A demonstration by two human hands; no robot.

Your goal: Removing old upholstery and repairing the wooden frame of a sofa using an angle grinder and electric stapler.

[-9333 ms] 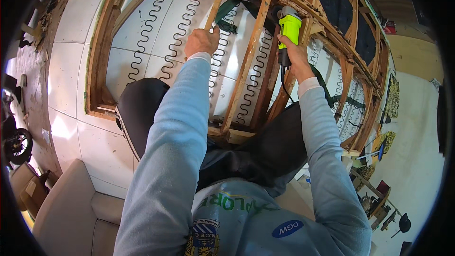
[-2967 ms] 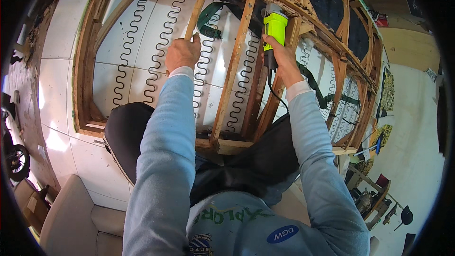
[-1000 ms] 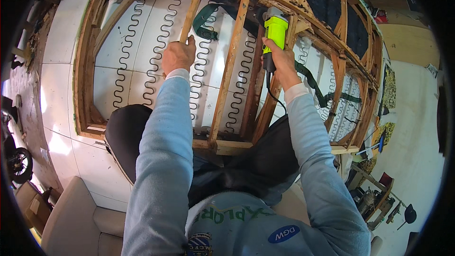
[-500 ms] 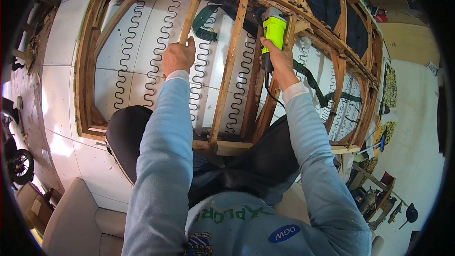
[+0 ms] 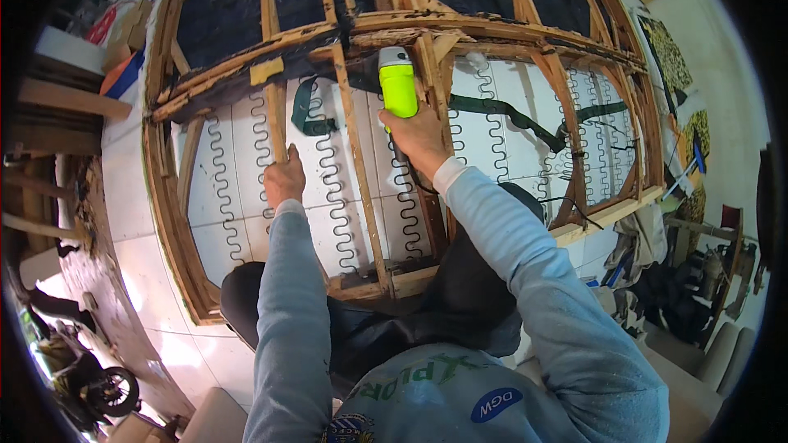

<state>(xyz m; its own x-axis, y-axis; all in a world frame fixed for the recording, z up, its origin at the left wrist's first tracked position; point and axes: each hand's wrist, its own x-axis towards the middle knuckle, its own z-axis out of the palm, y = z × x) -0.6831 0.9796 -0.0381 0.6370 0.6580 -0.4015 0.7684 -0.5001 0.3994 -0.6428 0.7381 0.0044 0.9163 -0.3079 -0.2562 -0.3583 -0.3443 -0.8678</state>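
A lime-green angle grinder point(image 5: 399, 89) with a grey head is in my right hand point(image 5: 419, 141), closed around its rear body. The grinder's head is over a wooden sofa frame point(image 5: 182, 238), close to the long middle rail point(image 5: 304, 37); its disc cannot be seen. My left hand point(image 5: 284, 180) is closed around the near end of a wooden slat point(image 5: 276, 119), to the left of the grinder. Below the frame's slats run several zigzag springs point(image 5: 332, 189). A dark green webbing strap point(image 5: 509, 115) winds between the bars.
Black fabric point(image 5: 222, 4) backs the far half of the frame. A yellow foam scrap point(image 5: 266, 71) sits on the middle rail. My legs are against the near rail. A motorbike point(image 5: 90, 377) stands at the lower left. White tiles point(image 5: 131, 213) cover the floor.
The whole view has shifted and turned, showing more of the frame's far half. The grinder has moved slightly left between the slats. Both hands keep their holds.
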